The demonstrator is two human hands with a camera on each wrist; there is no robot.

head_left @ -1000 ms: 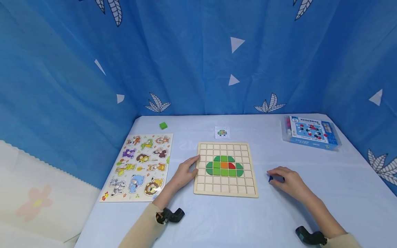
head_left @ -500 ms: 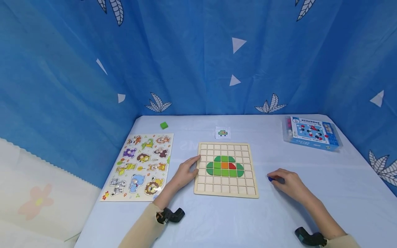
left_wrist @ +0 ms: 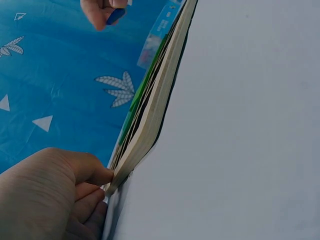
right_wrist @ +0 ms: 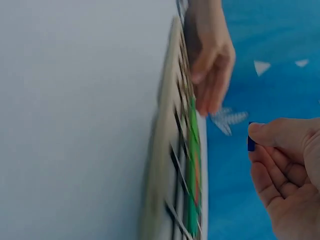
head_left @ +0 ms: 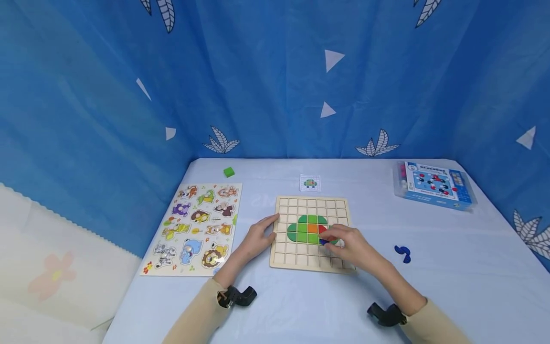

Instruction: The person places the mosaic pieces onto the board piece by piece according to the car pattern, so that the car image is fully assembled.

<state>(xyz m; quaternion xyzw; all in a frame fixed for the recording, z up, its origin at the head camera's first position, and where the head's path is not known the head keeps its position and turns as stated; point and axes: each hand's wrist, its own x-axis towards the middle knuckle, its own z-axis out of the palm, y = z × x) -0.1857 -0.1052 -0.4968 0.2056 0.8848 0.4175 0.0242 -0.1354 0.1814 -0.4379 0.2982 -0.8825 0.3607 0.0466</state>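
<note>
A wooden grid board lies mid-table, with green, orange and red tiles set in it as a rounded shape. Thumb and fingers of my left hand touch the board's left edge, spread apart along it. Above the board's right half is my right hand, pinching a dark blue curved tile between thumb and fingertips. The right wrist view shows this blue tile held off the board, which is seen edge-on there. Part of the tiled shape's right side is hidden behind the right hand.
Two dark blue curved pieces lie right of the board. Behind it is a small pattern card. An animal puzzle board sits at left, with a green square tile beyond. A boxed set stands back right.
My right hand has moved left from the table to above the board, carrying a blue tile. Two blue pieces it was covering now show. The left hand has stayed at the board's edge.
</note>
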